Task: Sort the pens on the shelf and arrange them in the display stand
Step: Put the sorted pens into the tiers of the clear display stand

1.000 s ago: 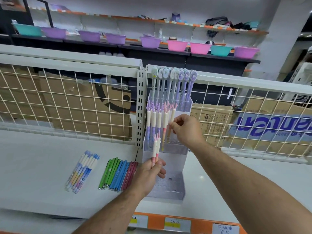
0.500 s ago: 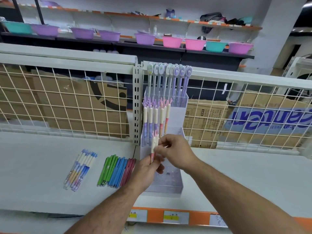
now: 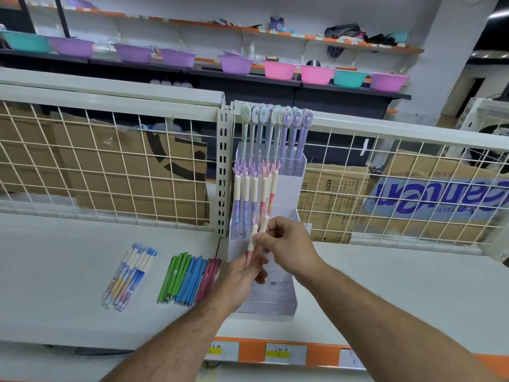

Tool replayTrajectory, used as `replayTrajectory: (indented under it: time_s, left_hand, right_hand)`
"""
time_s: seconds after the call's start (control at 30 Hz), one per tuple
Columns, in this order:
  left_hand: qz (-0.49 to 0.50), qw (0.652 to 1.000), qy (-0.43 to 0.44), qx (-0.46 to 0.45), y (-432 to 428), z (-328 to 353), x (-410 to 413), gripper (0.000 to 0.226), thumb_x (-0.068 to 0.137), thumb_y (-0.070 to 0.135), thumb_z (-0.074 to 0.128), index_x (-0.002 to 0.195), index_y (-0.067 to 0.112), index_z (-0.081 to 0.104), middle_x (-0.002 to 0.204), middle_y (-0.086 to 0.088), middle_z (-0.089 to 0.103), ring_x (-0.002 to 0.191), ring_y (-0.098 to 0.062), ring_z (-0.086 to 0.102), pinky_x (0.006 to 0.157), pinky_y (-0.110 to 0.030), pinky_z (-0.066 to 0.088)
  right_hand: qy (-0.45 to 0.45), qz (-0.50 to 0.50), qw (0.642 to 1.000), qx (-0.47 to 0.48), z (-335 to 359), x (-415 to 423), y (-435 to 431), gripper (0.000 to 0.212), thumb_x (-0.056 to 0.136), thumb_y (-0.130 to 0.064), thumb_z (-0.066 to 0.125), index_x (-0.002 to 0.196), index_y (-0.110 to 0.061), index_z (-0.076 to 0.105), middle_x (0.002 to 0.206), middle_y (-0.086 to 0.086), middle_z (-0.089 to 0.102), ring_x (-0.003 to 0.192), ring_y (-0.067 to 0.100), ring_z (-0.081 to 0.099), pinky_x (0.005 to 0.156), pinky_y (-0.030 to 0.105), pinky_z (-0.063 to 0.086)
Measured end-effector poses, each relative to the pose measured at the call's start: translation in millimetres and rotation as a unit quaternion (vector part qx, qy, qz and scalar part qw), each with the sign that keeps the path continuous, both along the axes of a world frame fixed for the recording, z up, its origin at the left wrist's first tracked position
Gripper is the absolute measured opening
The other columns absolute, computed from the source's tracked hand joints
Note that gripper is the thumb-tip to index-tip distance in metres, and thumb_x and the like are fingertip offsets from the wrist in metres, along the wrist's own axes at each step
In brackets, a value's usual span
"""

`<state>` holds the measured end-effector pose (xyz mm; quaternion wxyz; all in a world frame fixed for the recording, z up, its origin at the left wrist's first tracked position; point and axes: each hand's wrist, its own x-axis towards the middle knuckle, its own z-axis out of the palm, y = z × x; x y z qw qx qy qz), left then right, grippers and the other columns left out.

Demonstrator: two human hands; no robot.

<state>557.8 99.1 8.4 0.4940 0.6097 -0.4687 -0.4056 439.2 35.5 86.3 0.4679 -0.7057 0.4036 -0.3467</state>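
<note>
A clear tiered display stand (image 3: 286, 301) stands on the white shelf (image 3: 68, 271) against the wire grid. Its top tier holds several tall pens with oval toppers (image 3: 275, 125); its middle tier holds several antler-topped pens (image 3: 254, 194). My left hand (image 3: 242, 277) grips two pink antler pens (image 3: 254, 235) by their lower ends, in front of the stand. My right hand (image 3: 289, 246) pinches one of these pens near its upper part. Left on the shelf lie a group of blue-topped pastel pens (image 3: 128, 274) and a row of green, blue and red pens (image 3: 187, 279).
A white wire grid (image 3: 110, 166) backs the shelf, with cardboard boxes (image 3: 330, 199) behind it. Coloured plastic basins (image 3: 278, 69) line a far shelf. Orange price strips (image 3: 275, 351) run along the shelf's front edge.
My right hand left the middle tier, where it had put a pen, and came down to the pens in my left hand, which it now pinches. The view shifted slightly.
</note>
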Motion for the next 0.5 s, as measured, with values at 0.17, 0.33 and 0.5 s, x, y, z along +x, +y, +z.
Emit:
replayTrajectory:
  time_s: [0.17,0.33,0.5]
  left_hand:
    - [0.005,1.0,0.007,-0.007,-5,-9,3,0.027,0.105,0.029,0.043,0.099,0.017,0.067,0.09,-0.007,0.072,0.088,-0.022,0.069,0.082,-0.033,0.049]
    - [0.003,1.0,-0.009,-0.01,-7,-11,3,0.029,0.106,0.03,0.042,0.097,0.016,0.066,0.089,-0.006,0.072,0.087,-0.02,0.069,0.081,-0.029,0.05]
    - [0.005,1.0,-0.026,-0.011,-7,-13,4,0.03,0.106,0.032,0.041,0.095,0.019,0.067,0.087,0.0,0.073,0.085,-0.015,0.069,0.081,-0.03,0.05]
  right_hand:
    - [-0.112,-0.072,0.991,-0.032,55,-13,-17,0.006,0.09,-0.007,0.071,0.089,-0.002,0.069,0.075,0.007,0.07,0.064,0.014,0.064,0.047,0.026,0.047]
    - [-0.072,-0.141,0.983,-0.095,79,-14,-39,0.01,0.091,-0.017,0.073,0.089,-0.008,0.068,0.081,0.008,0.074,0.074,0.018,0.073,0.052,0.03,0.055]
    - [0.004,-0.141,0.983,-0.119,64,-2,-48,0.013,0.09,-0.02,0.074,0.078,-0.017,0.069,0.074,0.002,0.074,0.077,0.022,0.073,0.072,0.05,0.061]
